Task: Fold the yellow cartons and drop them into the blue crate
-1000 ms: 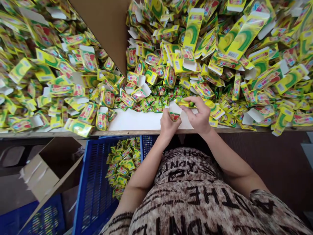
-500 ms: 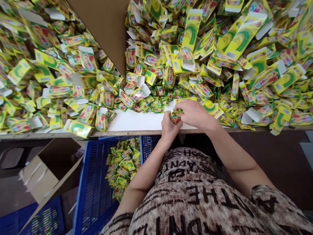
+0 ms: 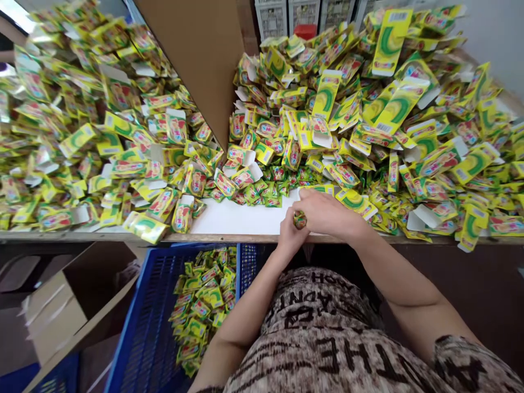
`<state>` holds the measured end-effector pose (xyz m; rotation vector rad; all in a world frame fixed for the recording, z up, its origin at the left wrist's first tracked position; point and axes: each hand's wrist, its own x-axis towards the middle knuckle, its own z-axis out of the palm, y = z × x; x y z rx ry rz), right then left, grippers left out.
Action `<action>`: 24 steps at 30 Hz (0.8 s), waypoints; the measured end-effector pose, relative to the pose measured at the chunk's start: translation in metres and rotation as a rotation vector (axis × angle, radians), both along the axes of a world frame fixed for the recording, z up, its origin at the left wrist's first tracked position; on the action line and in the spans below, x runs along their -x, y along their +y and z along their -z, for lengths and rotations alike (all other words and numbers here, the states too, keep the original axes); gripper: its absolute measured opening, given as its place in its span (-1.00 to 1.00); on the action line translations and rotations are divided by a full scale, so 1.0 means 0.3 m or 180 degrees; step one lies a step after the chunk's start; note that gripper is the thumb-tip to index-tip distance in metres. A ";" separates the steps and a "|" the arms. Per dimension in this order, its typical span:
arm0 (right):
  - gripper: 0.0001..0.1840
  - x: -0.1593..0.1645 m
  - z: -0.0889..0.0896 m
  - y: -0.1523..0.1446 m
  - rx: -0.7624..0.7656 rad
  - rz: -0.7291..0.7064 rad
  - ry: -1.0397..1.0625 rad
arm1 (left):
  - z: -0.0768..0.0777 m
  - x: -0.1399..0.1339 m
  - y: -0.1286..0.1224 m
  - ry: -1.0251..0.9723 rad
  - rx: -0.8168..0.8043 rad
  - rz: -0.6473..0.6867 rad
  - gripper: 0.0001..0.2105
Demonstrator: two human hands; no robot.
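Note:
My left hand [image 3: 291,233] is closed round small wrapped candy packets [image 3: 300,219], at the front edge of the white tabletop [image 3: 241,218]. Only their yellow, green and red ends show between the hands. My right hand [image 3: 325,212] is against them from the right, its fingers bent over them and partly hidden. Just behind the right hand lies a yellow box [image 3: 323,189] with a white flap. Loose green candy packets [image 3: 268,192] are scattered beyond the hands, at the foot of a heap of small open yellow boxes [image 3: 344,142].
A brown cardboard divider [image 3: 200,65] separates this heap from another heap of yellow boxes [image 3: 135,136] on the left. Below the table edge, a blue crate [image 3: 143,305] holds many filled boxes. An open carton [image 3: 61,305] is left of it. Grey crates [image 3: 272,22] stand at the back.
The view has tilted up, bringing the back crates into sight. My hands stay together at the table edge; the right fingers have closed further over the packets.

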<state>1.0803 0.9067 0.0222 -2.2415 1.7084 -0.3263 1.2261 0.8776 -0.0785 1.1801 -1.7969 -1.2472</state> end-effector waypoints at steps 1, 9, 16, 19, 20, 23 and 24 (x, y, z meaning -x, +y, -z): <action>-0.80 0.010 0.002 -0.003 0.0000 -0.0120 -0.0081 | -0.001 -0.008 -0.005 0.0272 -0.0108 0.0178 -0.69; -0.85 0.057 0.128 -0.042 0.0729 -0.0181 -0.0867 | 0.006 -0.051 -0.046 0.1034 -0.0816 0.0690 -0.65; -0.80 0.090 0.269 0.023 0.0656 0.0510 -0.2576 | 0.007 -0.061 -0.045 0.0857 -0.0587 0.0679 -0.63; -0.63 0.059 0.315 0.042 0.0099 0.1222 -0.3736 | -0.011 -0.075 -0.045 0.1041 -0.0897 0.0824 -0.59; -0.60 0.043 0.325 0.043 -0.0164 0.1226 -0.3955 | -0.016 -0.077 -0.047 0.1108 -0.1004 0.0872 -0.61; -0.63 0.005 0.335 0.031 -0.0282 0.1111 -0.4042 | -0.023 -0.075 -0.057 0.1221 -0.1079 0.0757 -0.67; -0.64 -0.001 0.333 0.025 -0.0100 0.1138 -0.3987 | -0.022 -0.071 -0.061 0.1267 -0.0993 0.0579 -0.66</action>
